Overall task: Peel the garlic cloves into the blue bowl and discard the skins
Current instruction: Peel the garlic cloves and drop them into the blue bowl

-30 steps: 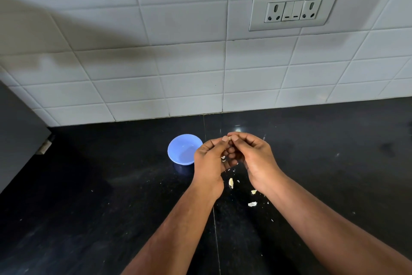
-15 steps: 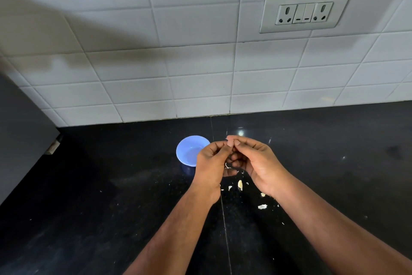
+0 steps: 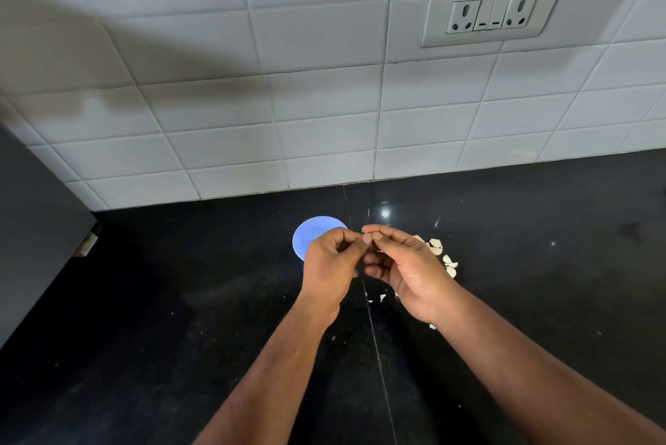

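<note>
A small blue bowl (image 3: 310,232) stands on the black counter, its right part hidden behind my left hand. My left hand (image 3: 333,260) and my right hand (image 3: 403,264) meet fingertip to fingertip just right of the bowl. Both pinch a garlic clove between thumbs and fingers; the clove itself is almost wholly hidden by the fingers. A small pile of pale garlic skins (image 3: 441,253) lies on the counter behind my right hand. More skin bits (image 3: 382,297) lie under the hands.
The black counter (image 3: 180,318) meets a white tiled wall at the back. A wall socket plate (image 3: 492,12) sits on the tiles at upper right. A dark grey cabinet side (image 3: 32,228) stands at the left edge.
The view has shifted left, so the bowl and hands sit further right in frame. The skin pile behind my right hand has come into sight. The hands keep pinching the clove.
</note>
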`<state>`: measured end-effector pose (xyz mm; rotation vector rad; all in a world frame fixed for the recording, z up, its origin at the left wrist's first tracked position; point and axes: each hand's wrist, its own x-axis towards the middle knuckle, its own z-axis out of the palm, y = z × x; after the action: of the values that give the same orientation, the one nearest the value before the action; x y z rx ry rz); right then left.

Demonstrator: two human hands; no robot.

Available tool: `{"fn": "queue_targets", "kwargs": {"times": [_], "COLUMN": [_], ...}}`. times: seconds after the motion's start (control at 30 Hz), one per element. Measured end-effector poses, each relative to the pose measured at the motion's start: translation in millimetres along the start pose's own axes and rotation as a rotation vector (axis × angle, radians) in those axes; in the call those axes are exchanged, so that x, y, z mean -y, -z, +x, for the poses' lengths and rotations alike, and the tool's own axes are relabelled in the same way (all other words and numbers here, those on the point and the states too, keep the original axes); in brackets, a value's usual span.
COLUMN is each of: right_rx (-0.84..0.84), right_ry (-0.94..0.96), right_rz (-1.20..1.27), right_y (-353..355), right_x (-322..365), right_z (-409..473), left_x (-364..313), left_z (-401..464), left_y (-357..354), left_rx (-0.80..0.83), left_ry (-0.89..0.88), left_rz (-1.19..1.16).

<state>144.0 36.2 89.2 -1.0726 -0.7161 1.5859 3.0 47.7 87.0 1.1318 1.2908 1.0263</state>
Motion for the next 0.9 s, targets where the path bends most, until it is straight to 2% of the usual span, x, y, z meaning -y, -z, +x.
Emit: {"fn": "queue_targets", "kwargs": {"times": [0.1, 0.2, 0.37, 0.43, 0.53, 0.63, 0.77, 0.9], "right_rx": [0.007, 0.002, 0.002, -0.019, -0.047, -0.033, -0.035, -0.076], "right_ry": [-0.027, -0.054, -0.065, -0.061, -0.05, -0.02, -0.001, 0.015], "right_rz": [-0.015, 0.014, 0.005, -0.007, -0.05, -0.135, -0.183, -0.178], "right_y": [-11, -18, -29, -31, -34, -36, -32, -22], "right_x": [-6, -8, -13, -15, -20, -22, -21, -19], "right_z": [0, 2, 6, 6, 8, 6, 1, -3], "left_x": [5, 6, 11, 13, 14, 15, 19, 20], "left_z": [2, 2, 5, 4, -1, -6, -10, -13], "left_y": [8, 13, 32, 39, 46, 42, 32, 19], "left_rx": [-0.045, -0.071, -0.202, -0.217, -0.104, 0.029, 0.087, 0.099], "left_ry": [-0.041, 0.014, 0.095, 0.08, 0.013, -0.011, -0.044, -0.024], "left_rz": [0.141, 0.044, -0.037, -0.063, -0.089, -0.014, 0.116, 0.08]}}
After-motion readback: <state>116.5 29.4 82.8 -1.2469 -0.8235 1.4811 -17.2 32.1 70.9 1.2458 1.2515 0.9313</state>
